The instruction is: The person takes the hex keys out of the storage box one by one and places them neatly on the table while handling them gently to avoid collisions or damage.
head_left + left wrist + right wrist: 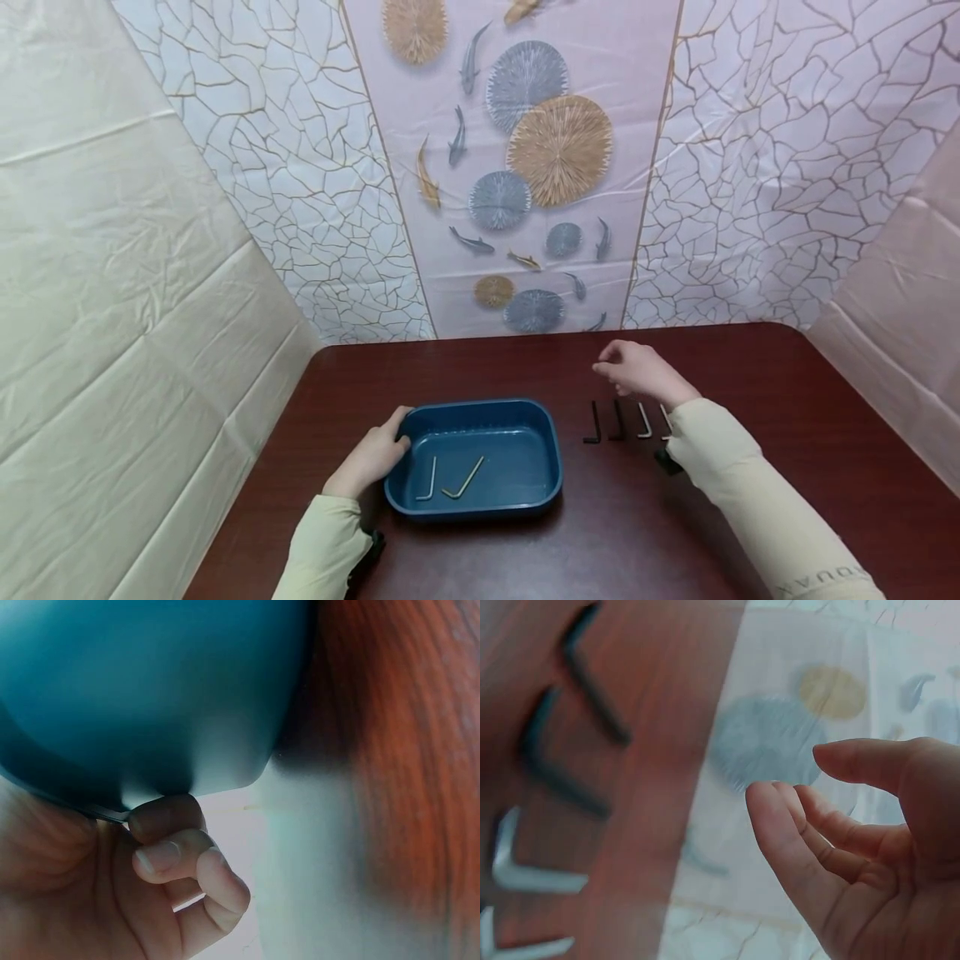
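A blue rectangular tray stands on the table, and my left hand grips its left wall at the rim. In the left wrist view, curled fingers lie against the tray's outer side. Inside the tray are a silver hex key and a brass-toned hex key. My right hand, holding nothing, hovers above the far side of a row of hex keys, thumb and forefinger apart. That row has two black hex keys and two silver hex keys, one partly hidden by the sleeve in the head view.
The dark red wooden table has a rounded far right corner. A patterned cloth hangs along its back edge, with pale cloth walls on the left and right.
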The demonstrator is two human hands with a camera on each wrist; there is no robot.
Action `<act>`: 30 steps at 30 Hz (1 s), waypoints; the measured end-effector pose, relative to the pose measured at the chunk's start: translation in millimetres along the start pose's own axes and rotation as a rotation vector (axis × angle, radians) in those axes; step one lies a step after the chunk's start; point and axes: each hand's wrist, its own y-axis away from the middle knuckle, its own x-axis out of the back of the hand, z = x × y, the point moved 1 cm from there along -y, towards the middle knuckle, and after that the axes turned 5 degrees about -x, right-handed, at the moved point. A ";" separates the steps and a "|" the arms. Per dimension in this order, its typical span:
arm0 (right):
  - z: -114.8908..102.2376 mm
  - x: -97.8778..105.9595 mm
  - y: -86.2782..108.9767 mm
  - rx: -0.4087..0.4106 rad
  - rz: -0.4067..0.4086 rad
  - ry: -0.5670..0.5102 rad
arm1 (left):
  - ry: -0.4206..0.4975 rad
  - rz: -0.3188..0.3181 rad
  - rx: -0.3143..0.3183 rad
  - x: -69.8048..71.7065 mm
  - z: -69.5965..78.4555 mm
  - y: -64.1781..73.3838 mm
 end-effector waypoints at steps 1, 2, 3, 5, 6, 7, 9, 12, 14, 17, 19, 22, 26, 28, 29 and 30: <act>-7.2 -2.8 -2.6 0.010 -0.002 0.001 | -0.002 -0.001 -0.001 -0.4 -0.2 0.3; -13.8 -6.0 -5.3 0.017 -0.004 0.004 | -0.005 -0.003 0.000 -1.0 -0.6 0.4; -20.4 -9.5 -7.7 0.024 -0.010 0.005 | -0.008 -0.005 0.002 -1.4 -0.9 0.4; -32.8 -16.2 -11.5 0.044 -0.024 0.007 | -0.012 -0.013 0.006 -2.0 -0.5 -0.1; -38.7 -19.6 -12.8 0.050 -0.035 0.005 | -0.009 -0.019 0.004 -2.2 -0.1 -0.8; -44.4 -23.2 -14.0 0.054 -0.047 0.001 | -0.004 -0.024 0.001 -2.1 0.7 -1.5; -55.8 -30.3 -16.1 0.063 -0.079 0.004 | 0.000 -0.029 -0.009 -1.7 2.0 -3.3; -73.0 -42.7 -20.0 0.091 -0.132 0.019 | 0.008 -0.031 -0.012 -0.2 3.2 -4.9; -84.2 -51.8 -22.4 0.111 -0.167 0.025 | 0.002 -0.029 -0.002 0.7 2.8 -4.9; -99.0 -64.0 -23.4 0.133 -0.207 0.032 | -0.001 -0.027 0.004 1.8 2.1 -3.9; -107.2 -71.1 -22.8 0.143 -0.232 0.049 | -0.003 -0.029 0.000 2.1 1.8 -3.0; -117.3 -81.2 -21.1 0.165 -0.289 0.096 | 0.002 -0.027 -0.002 2.4 1.0 -2.3; -126.0 -96.0 -20.7 0.192 -0.396 0.185 | 0.005 -0.026 0.006 2.7 0.3 -2.3; -128.4 -103.5 -20.7 0.194 -0.455 0.221 | -0.003 -0.027 0.007 2.8 0.2 -2.3; -128.9 -107.5 -20.9 0.192 -0.479 0.233 | -0.007 -0.026 0.008 2.9 0.4 -2.1; -129.1 -111.4 -21.0 0.189 -0.500 0.243 | -0.013 -0.026 0.007 2.9 0.3 -2.1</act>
